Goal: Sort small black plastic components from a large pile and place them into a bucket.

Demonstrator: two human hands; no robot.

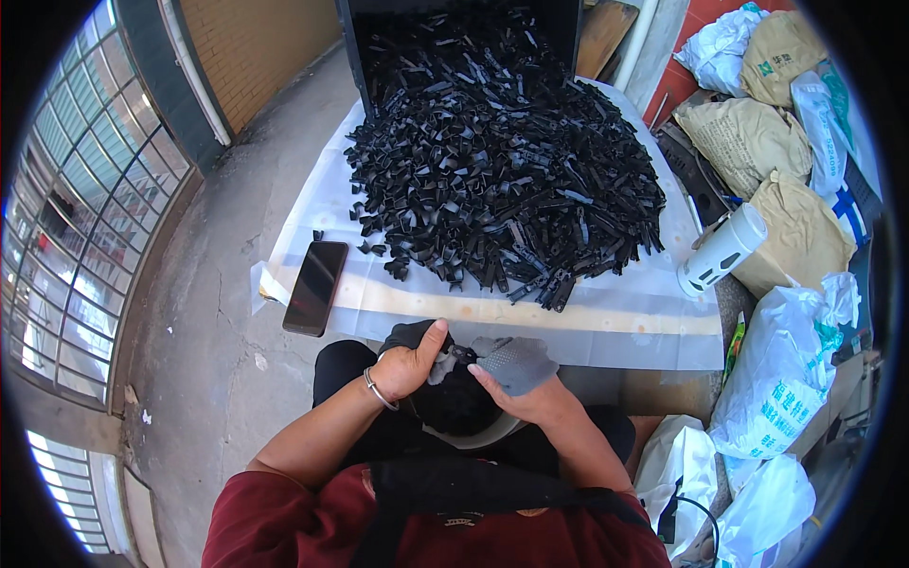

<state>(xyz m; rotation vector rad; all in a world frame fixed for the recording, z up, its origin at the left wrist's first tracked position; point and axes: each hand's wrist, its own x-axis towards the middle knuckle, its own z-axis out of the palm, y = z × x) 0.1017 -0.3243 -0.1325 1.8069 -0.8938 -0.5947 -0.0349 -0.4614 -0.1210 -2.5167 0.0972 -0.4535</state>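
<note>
My left hand (413, 362) and my right hand (517, 373) meet in front of me, each partly covered by a grey glove with the thumb bare. Between their fingertips is a small black plastic part (461, 354), pinched from both sides; its exact shape is too small and covered to tell. Just below the hands, between my knees, sits a round light-rimmed container (476, 440) with dark contents. Beyond my hands a large heap of small black plastic parts (511, 180) spreads over a sheet-covered table.
A dark bin (352, 47) lies open toward me behind the heap. On the white sheet (398, 328) rest a phone (316, 289) at the left and a white bottle (722, 250) at the right. Stuffed sacks (748, 137) crowd the right side; a barred window (90, 208) stands left.
</note>
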